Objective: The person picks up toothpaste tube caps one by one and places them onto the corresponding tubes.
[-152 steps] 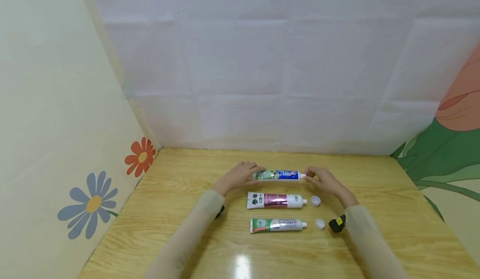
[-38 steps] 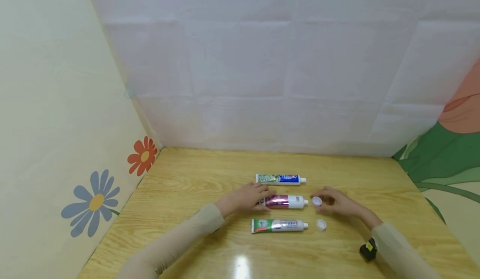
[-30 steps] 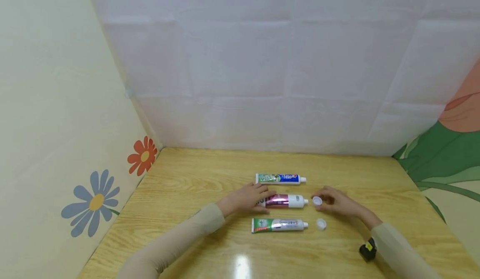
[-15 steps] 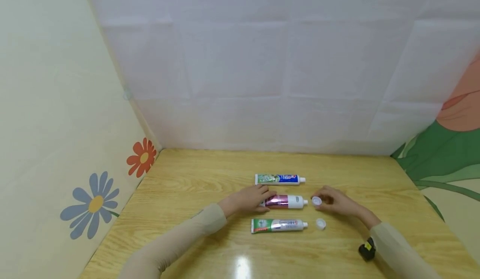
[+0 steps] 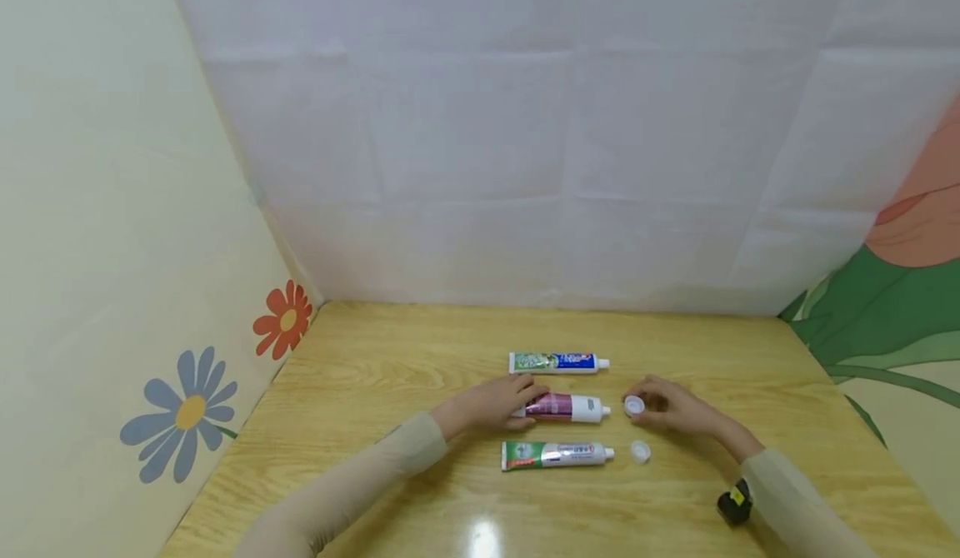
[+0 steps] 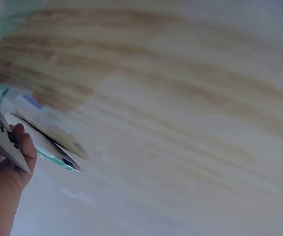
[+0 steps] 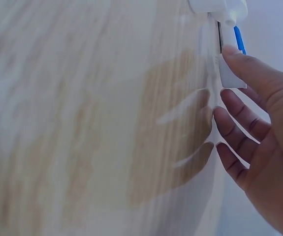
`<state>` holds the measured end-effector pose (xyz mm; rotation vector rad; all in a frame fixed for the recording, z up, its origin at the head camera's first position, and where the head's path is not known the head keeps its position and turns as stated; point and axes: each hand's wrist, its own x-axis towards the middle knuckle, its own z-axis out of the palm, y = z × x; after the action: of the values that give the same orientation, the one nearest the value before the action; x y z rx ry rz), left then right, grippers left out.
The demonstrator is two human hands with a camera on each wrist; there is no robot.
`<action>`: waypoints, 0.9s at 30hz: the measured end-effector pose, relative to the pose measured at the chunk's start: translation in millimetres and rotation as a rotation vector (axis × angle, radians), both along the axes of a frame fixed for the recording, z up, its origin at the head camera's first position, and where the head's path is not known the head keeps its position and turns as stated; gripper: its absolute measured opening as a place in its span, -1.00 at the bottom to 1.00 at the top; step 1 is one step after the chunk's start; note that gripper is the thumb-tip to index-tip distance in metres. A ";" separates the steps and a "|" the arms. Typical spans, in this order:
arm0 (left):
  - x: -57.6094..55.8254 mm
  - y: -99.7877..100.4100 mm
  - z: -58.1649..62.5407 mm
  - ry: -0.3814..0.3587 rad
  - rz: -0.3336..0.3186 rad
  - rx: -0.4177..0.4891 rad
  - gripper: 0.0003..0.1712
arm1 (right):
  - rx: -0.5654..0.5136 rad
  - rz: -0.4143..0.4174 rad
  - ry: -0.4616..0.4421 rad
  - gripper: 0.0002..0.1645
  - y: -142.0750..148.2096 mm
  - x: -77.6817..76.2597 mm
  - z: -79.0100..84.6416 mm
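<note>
In the head view my left hand grips the tail end of a pink-and-white toothpaste tube, covering part of it. The left wrist view shows the tube's white end with black characters between the fingers. My right hand pinches a white screw cap between thumb and fingers, a short gap from the pink tube's bare nozzle. In the right wrist view that cap sits under the thumb, and the other fingers are spread and bent. A blue-green toothpaste tube lies behind.
Nearer me lies a green-and-white toothpaste tube, with a second white cap to the right of its nozzle. All rest on a wooden table. A black wrist device hangs at my right sleeve. White sheeting backs the table.
About five seconds ago both hands were at the blue-green tube; it now lies on the table. My left hand moved to the pink tube, my right took the nearby cap. Little moved in the last second.
</note>
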<state>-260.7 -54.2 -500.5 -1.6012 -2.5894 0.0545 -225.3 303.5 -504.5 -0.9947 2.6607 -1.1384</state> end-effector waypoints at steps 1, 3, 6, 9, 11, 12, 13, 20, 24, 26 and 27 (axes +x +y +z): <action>0.0 -0.4 -0.1 -0.002 -0.005 0.005 -0.37 | 0.001 -0.001 0.004 -0.63 0.1 0.1 0.2; -0.1 -0.8 -0.7 -0.001 -0.018 0.010 -0.37 | 0.009 -0.005 0.013 -0.63 0.4 -0.2 0.3; -0.3 -1.6 -0.5 -0.010 -0.034 0.017 -0.37 | 0.025 -0.019 0.016 -0.61 0.4 -0.6 1.6; -0.8 -2.8 0.6 -0.030 -0.034 0.023 -0.37 | 0.038 -0.041 -0.005 -0.58 -0.6 -0.3 6.1; -1.3 -3.8 1.4 -0.044 -0.031 0.025 -0.36 | 0.035 -0.048 -0.007 -0.56 -1.7 0.3 11.0; -1.7 -4.4 2.0 -0.051 -0.028 0.026 -0.36 | 0.039 -0.050 -0.005 -0.55 -2.2 0.6 13.6; -2.1 -5.0 2.2 -0.057 -0.023 0.025 -0.36 | 0.041 -0.050 0.002 -0.55 -2.7 0.6 15.8; -1.9 -8.7 6.9 -0.066 -0.027 0.041 -0.34 | 0.061 -0.081 0.030 -0.51 -7.3 0.8 27.0; -0.5 -10.2 10.1 -0.043 -0.038 0.058 -0.33 | 0.044 -0.088 0.060 -0.54 -9.1 -1.1 29.1; 0.1 -10.3 11.5 -0.028 -0.045 0.070 -0.33 | 0.031 -0.090 0.088 -0.56 -10.2 -2.3 30.1; 0.4 -10.5 12.2 -0.019 -0.048 0.076 -0.33 | 0.030 -0.090 0.101 -0.56 -10.7 -3.0 30.5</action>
<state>-260.3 -64.7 -488.2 -1.6448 -2.5323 -0.0619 -228.3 292.7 -473.9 -0.9623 2.8196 -1.0892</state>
